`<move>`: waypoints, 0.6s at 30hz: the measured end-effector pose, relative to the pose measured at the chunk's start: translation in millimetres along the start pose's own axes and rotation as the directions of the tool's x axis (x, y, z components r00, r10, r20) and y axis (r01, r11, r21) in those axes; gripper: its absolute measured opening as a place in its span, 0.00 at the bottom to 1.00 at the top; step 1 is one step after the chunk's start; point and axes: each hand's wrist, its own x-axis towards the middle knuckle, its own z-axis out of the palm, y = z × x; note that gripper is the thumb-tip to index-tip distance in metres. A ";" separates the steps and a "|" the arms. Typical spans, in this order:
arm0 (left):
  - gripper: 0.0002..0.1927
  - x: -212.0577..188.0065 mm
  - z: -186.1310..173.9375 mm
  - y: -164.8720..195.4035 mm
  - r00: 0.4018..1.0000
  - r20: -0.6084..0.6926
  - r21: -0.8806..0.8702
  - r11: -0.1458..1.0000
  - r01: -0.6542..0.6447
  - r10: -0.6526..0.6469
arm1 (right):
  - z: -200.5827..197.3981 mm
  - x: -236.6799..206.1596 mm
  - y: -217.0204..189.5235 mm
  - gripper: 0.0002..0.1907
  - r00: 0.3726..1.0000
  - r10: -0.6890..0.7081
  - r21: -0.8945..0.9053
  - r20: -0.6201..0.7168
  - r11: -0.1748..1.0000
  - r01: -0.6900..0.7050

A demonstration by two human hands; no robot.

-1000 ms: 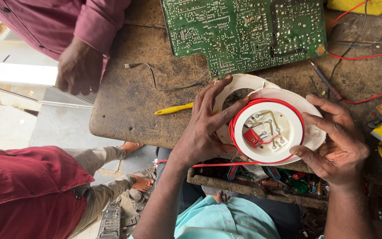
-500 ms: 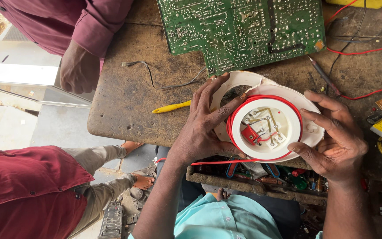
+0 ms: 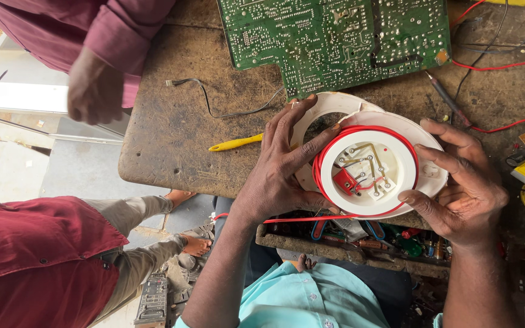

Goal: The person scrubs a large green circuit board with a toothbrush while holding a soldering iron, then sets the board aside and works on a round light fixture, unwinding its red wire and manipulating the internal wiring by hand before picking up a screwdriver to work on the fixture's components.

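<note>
Head view, one moment. Left hand (image 3: pixel 277 176) wraps the near-left edge of a round white fitting (image 3: pixel 369 165), fingers spread over its rim, index tip resting on the red wire loop (image 3: pixel 329 149) that runs round the inner ring. Right hand (image 3: pixel 460 182) cups the opposite edge, fingers curled narrow against the rim, thumb pressing the lower side. So both hands are closed on the fitting, which sits at the near edge of the tabletop (image 3: pixel 177 146), partly overhanging a tray of tools (image 3: pixel 347 240) below.

Judgement on doing this well: keep the fitting level with even pressure from both sides, and keep fingertips on the plastic rim and off the small centre board (image 3: pixel 369 170) (solder points and a red component show there; they look easy to bend). The loop should sit flat in its groove before any pressing.

Materials: fitting is smooth, glossy white plastic, circular, with a second white ring (image 3: pixel 326 112) under it. Wire insulation is bright red, thin. Tabletop is rough, stained, worn wood. A large green circuit board (image 3: pixel 335 36) lies beyond, dotted with solder. A yellow-handled tool (image 3: pixel 238 143) lies to the left. Another person's hand (image 3: pixel 92 91), in a maroon sleeve, hangs at the far left, well apart.
</note>
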 end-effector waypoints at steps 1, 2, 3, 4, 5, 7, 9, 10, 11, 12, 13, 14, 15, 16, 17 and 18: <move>0.59 -0.2 -0.2 0.1 1.000 -0.004 -0.003 1.000 -0.004 0.004 | 0.1 0.1 0.3 0.27 1.000 0.001 0.010 0.002 1.000 -0.001; 0.59 -0.4 -0.4 0.1 1.000 -0.008 -0.006 1.000 -0.008 0.008 | 0.3 0.0 0.5 0.27 1.000 0.002 0.019 0.003 1.000 -0.002; 0.59 -0.3 -0.5 0.2 1.000 -0.012 -0.009 1.000 -0.014 0.014 | 0.4 0.0 0.6 0.27 1.000 0.002 0.023 0.004 1.000 -0.002; 0.58 -0.3 -0.6 0.2 1.000 -0.012 -0.008 1.000 -0.012 0.012 | 0.7 -0.2 0.7 0.27 1.000 0.002 0.027 0.005 1.000 -0.002; 0.58 -0.4 -0.6 0.3 1.000 -0.010 -0.008 1.000 -0.009 0.009 | 0.9 -0.5 0.6 0.27 1.000 0.003 0.032 0.006 0.999 -0.003; 0.58 -0.5 -0.6 0.3 1.000 -0.009 -0.002 1.000 -0.008 0.008 | 0.9 -1.0 0.6 0.27 1.000 0.020 0.056 0.005 0.998 -0.020; 0.58 -0.7 -0.3 0.2 1.000 -0.009 0.005 1.000 -0.008 0.008 | 0.5 -1.2 1.0 0.27 1.000 0.022 0.050 0.010 0.999 -0.022; 0.58 -0.8 -0.2 0.0 1.000 -0.009 0.004 1.000 -0.007 0.007 | 0.1 -0.9 1.4 0.27 1.000 0.013 0.033 0.015 0.999 -0.014; 0.59 -1.1 0.1 -0.3 1.000 -0.007 0.003 1.000 -0.006 0.006 | -0.1 -1.0 1.7 0.27 1.000 0.006 0.017 0.020 1.000 -0.007; 0.59 -1.4 0.3 -0.6 1.000 -0.006 0.001 1.000 -0.004 0.004 | -0.2 -1.0 1.9 0.27 1.000 0.013 0.021 0.020 1.000 -0.013; 0.59 -1.7 0.7 -0.9 1.000 -0.008 0.002 1.000 -0.004 0.004 | -0.2 -1.0 2.1 0.26 1.000 0.019 0.025 0.021 1.000 -0.019; 0.59 -1.9 1.0 -1.2 1.000 -0.011 0.004 1.000 -0.007 0.007 | -0.1 -1.0 2.2 0.26 1.000 0.024 0.029 0.021 0.999 -0.024; 0.58 -2.0 1.3 -1.5 1.000 -0.013 0.005 1.000 -0.009 0.009 | -0.1 -0.7 2.1 0.26 0.999 0.027 0.038 0.020 0.999 -0.028; 0.58 -2.4 1.5 -1.7 1.000 -0.014 0.006 1.000 -0.008 0.008 | 0.3 -0.8 1.9 0.26 0.999 0.032 0.047 0.020 0.998 -0.033; 0.58 -2.6 1.8 -1.9 1.000 -0.016 0.006 1.000 -0.008 0.008 | 0.5 -0.5 1.6 0.26 0.999 0.037 0.056 0.020 0.998 -0.038; 0.58 -2.6 2.0 -2.0 1.000 -0.017 0.007 1.000 -0.008 0.008 | 0.6 -0.2 1.1 0.26 0.999 0.029 0.037 0.021 0.999 -0.030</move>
